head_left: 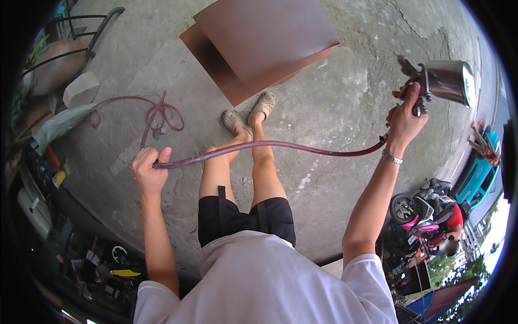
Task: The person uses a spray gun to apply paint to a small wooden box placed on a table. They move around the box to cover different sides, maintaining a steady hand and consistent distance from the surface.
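My right hand [406,123], out to the right, is closed round the grip of a metal spray gun [414,81] with a silver paint cup [449,81]. A dark red hose [264,144] runs from the gun's handle across my legs to my left hand [151,168]. That hand is wrapped round the hose in a fist, its thumb raised. Past the fist the hose drops to the ground and lies in loose loops. Ahead of my feet stands a brown box-like metal piece [270,40] with flat, angled panels.
Cracked concrete floor [334,216] lies under my feet. A pale block [82,89] and a black metal frame [94,40] are at the left. Cluttered tools fill the lower left. On the right are a motorcycle [421,208], a person in red [453,221] and a teal vehicle [477,178].
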A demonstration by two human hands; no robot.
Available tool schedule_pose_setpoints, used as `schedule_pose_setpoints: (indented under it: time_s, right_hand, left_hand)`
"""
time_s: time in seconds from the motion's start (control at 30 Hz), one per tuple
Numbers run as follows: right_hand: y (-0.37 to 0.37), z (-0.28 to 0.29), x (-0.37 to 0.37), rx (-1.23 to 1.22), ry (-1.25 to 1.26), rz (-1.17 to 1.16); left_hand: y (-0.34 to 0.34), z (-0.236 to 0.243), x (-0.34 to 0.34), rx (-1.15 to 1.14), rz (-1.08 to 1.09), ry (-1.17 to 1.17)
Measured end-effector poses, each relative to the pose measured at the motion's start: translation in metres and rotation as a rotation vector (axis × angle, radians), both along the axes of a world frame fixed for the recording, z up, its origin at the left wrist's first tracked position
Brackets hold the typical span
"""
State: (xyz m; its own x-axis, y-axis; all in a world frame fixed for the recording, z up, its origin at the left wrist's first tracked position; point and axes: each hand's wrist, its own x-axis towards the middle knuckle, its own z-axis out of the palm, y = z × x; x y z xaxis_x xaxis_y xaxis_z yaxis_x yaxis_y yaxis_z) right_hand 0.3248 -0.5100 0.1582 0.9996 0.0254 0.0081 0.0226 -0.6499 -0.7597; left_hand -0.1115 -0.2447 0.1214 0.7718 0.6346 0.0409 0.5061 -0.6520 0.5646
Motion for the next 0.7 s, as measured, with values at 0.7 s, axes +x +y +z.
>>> schedule_pose_setpoints:
  time_s: [0.7]
  right_hand:
    - [0.015,0.04,-0.2,0.075,0.414,0.282]
  left_hand:
    - [0.065,0.007,-0.045,0.004,-0.051,-0.042]
